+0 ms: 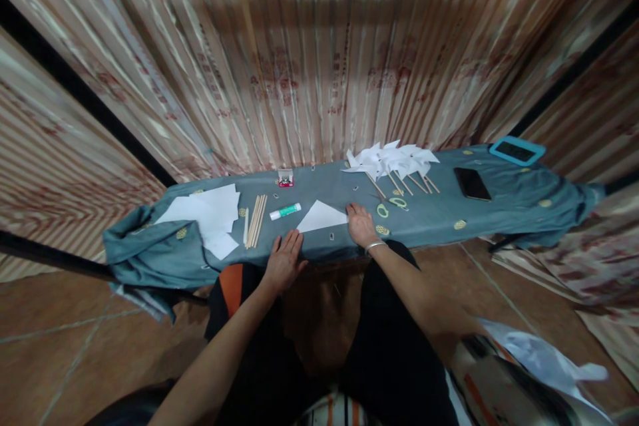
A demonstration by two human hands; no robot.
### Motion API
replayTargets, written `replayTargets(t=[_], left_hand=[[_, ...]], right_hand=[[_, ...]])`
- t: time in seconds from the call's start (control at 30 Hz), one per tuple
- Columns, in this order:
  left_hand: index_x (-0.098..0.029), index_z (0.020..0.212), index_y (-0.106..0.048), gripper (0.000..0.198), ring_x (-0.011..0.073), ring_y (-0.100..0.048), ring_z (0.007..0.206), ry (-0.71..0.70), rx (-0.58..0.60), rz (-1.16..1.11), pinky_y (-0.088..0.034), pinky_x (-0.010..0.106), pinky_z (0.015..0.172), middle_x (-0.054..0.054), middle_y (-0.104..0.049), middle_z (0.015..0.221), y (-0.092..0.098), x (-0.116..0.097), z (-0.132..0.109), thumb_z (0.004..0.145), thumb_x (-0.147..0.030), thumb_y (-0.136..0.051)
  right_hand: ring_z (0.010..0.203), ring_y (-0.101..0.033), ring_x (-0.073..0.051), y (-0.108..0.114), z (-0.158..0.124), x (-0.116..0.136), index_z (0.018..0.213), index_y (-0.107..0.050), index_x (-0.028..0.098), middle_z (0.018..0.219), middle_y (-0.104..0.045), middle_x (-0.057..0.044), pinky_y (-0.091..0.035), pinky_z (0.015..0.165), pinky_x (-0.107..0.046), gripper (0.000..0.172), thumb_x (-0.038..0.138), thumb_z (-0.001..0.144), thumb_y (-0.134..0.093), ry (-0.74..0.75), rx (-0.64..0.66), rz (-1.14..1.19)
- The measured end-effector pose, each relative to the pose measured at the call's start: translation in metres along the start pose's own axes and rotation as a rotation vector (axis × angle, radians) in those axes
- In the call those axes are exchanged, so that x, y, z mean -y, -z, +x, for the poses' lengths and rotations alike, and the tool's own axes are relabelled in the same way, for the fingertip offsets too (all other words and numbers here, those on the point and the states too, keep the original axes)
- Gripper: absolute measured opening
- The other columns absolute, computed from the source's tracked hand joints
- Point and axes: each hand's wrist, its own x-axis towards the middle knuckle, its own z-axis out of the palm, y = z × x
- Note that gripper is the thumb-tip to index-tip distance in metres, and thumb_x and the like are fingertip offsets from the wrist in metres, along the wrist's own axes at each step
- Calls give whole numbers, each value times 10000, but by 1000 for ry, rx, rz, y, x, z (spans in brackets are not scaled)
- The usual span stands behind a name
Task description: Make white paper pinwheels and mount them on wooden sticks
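A white sheet of paper folded into a triangle [320, 217] lies flat on the cloth-covered table in front of me. My left hand [284, 258] rests at its left corner, fingers stretched out and lying flat. At the opposite corner, my right hand [360, 223] touches the paper with its fingers extended. A glue stick [285, 212] with a green label lies just left of the paper. Close to my right hand are scissors [390, 206] with light green handles.
Wooden sticks [256, 221], a white pen-like stick [246, 226] and paper sheets [212, 210] lie left. A small red box [285, 178] stands behind. Several paper pinwheels [392, 161], a phone [472, 184] and a blue-framed device [517, 150] lie right. Curtains [319, 66] hang behind the table [319, 180].
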Motion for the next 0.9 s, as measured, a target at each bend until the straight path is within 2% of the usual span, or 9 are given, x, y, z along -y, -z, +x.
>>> replayTargets(t=[0.33, 0.53, 0.6, 0.77, 0.9], left_hand=[[-110, 1437, -387, 571, 289, -341, 1421, 97, -46, -22, -255, 531, 1154, 176, -395, 1511, -5, -13, -1, 925, -347, -474], [-119, 1445, -378, 566, 288, -344, 1419, 155, -56, -45, -233, 541, 1160, 166, -410, 1505, -3, -21, 1, 934, -349, -459], [-114, 1446, -375, 571, 287, -342, 1420, 164, -39, -56, -226, 548, 1162, 166, -405, 1508, -1, -23, 1, 932, -345, -463], [-138, 1456, -362, 573, 268, -325, 1431, 184, -16, -71, -232, 539, 1168, 140, -401, 1517, -1, -22, -1, 930, -337, -471], [-166, 1465, -351, 575, 267, -315, 1436, 180, -21, -76, -233, 556, 1163, 136, -413, 1511, -2, -20, -4, 927, -321, -481]], right_hand=[[1293, -435, -274, -9, -5, -5, 1376, -475, 50, 1468, -455, -182, -347, 1032, -398, 486, 144, 952, -257, -15, -66, 44], [1271, -446, -311, -13, -6, -6, 1341, -505, 60, 1453, -463, -202, -352, 1009, -432, 525, 404, 968, -369, 10, -113, 53], [1266, -450, -318, -14, -7, -7, 1335, -509, 65, 1443, -475, -197, -356, 1004, -436, 540, 434, 958, -392, 20, -123, 58], [1263, -469, -299, -20, -7, -12, 1321, -528, 94, 1440, -483, -184, -380, 997, -432, 442, 299, 964, -366, 16, -142, 82], [1241, -494, -286, -23, -5, -16, 1313, -545, 111, 1429, -492, -182, -397, 989, -431, 432, 206, 948, -336, 31, -156, 103]])
